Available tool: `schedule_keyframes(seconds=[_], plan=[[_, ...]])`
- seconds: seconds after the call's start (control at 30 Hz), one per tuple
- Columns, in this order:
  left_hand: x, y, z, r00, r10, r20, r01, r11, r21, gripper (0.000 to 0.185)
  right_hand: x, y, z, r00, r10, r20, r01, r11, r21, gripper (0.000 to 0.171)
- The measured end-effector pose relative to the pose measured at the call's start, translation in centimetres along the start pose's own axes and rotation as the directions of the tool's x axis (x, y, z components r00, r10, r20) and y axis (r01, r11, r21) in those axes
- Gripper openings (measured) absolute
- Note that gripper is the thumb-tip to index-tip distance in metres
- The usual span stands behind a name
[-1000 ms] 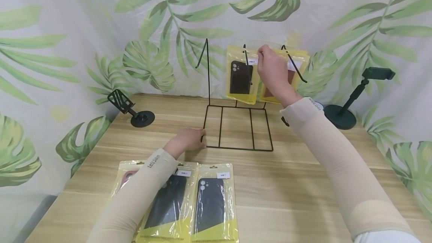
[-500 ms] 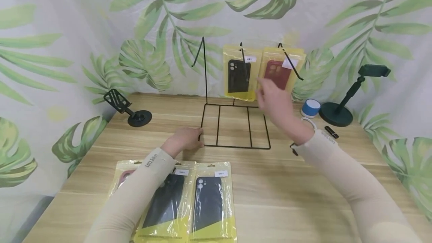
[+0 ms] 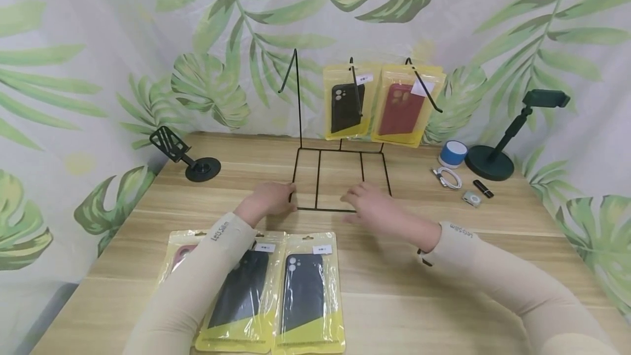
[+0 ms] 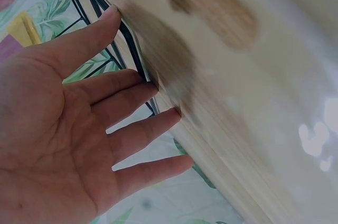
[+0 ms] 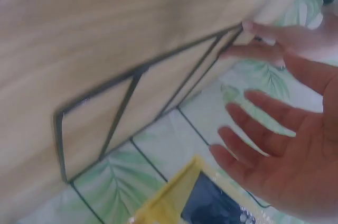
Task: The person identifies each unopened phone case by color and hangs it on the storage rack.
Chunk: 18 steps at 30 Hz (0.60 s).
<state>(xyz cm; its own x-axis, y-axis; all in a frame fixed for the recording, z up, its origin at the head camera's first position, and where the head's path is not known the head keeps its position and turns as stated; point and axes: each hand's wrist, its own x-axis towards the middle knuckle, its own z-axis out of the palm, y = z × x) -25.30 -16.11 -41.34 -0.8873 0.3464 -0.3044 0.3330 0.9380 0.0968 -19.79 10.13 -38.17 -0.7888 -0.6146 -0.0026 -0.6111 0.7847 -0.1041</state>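
both hands rest at the front of the wire rack [image 3: 340, 179]; left hand [image 3: 268, 200] flat, fingers straight, tips touching the front-left corner; right hand [image 3: 374, 210] fingers spread, holding nothing, over the front bar; nearest packet [image 3: 309, 292] lies toward the body, just below & between the hands, long axis front-to-back; right hand looks nearer to it.
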Motion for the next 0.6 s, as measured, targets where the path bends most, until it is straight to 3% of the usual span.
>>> schedule_keyframes(seconds=[0.17, 0.3, 0.6], plan=[[-0.2, 0.0, -0.3, 1.0, 0.004, 0.003, -0.004, 1.0, 0.006, 0.069, 0.2, -1.0, 1.3, 0.991, -0.074, 0.113, 0.066, 0.995, 0.072, 0.04], [-0.5, 0.0, -0.6, 1.0, 0.012, 0.005, -0.012, 1.0, 0.015, 0.069, 0.7, -1.4, 2.4, 0.978, -0.084, 0.191, 0.059, 0.989, 0.133, 0.034], [-0.3, 0.1, -0.4, 1.0, 0.012, 0.019, -0.012, 1.0, 0.013, 0.071, 1.6, -2.1, 3.5, 0.967, -0.059, 0.248, 0.016, 0.985, 0.172, 0.018]])
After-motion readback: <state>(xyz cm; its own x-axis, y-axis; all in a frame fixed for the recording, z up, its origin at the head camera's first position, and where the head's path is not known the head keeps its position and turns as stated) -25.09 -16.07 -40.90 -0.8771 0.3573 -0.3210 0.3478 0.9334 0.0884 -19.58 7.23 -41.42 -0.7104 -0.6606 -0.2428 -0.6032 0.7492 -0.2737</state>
